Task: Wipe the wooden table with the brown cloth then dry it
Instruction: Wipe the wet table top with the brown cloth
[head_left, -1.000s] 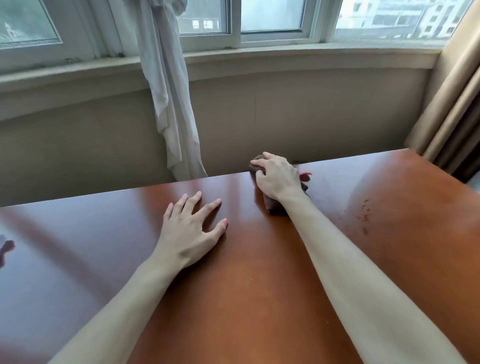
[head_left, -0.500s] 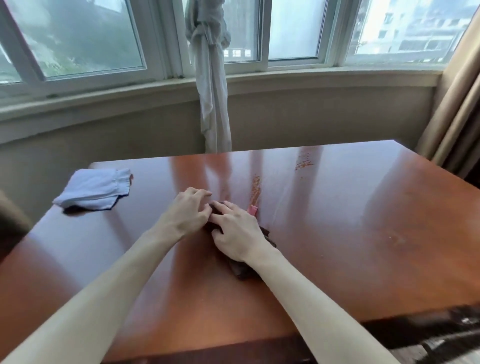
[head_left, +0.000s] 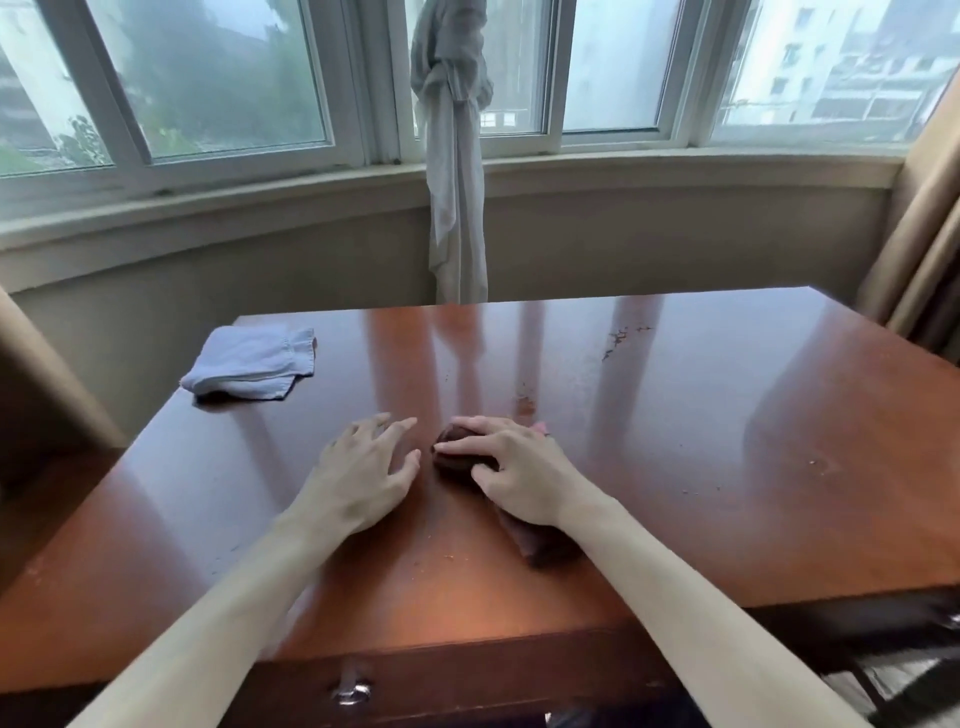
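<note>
A domestic or hotel-type room. A polished wooden table (head_left: 675, 467) with a front drawer pull (head_left: 352, 691) stands against a curved bay window (head_left: 208, 83) that looks onto apartment blocks (head_left: 852, 62). A knotted sheer curtain (head_left: 454, 156) hangs at centre; heavier beige drapes (head_left: 919, 249) frame the right side.

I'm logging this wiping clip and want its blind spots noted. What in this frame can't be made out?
Head view only:
- Brown cloth: mostly covered by the right hand; its size and folds are unclear.
- Specks on the wooden table: too small to identify.
- Left hand: contact with the table is uncertain.
- Drawer handle: blurred, near the bottom edge.
- Folded blue cloth: wet or dry, can't tell.
</note>
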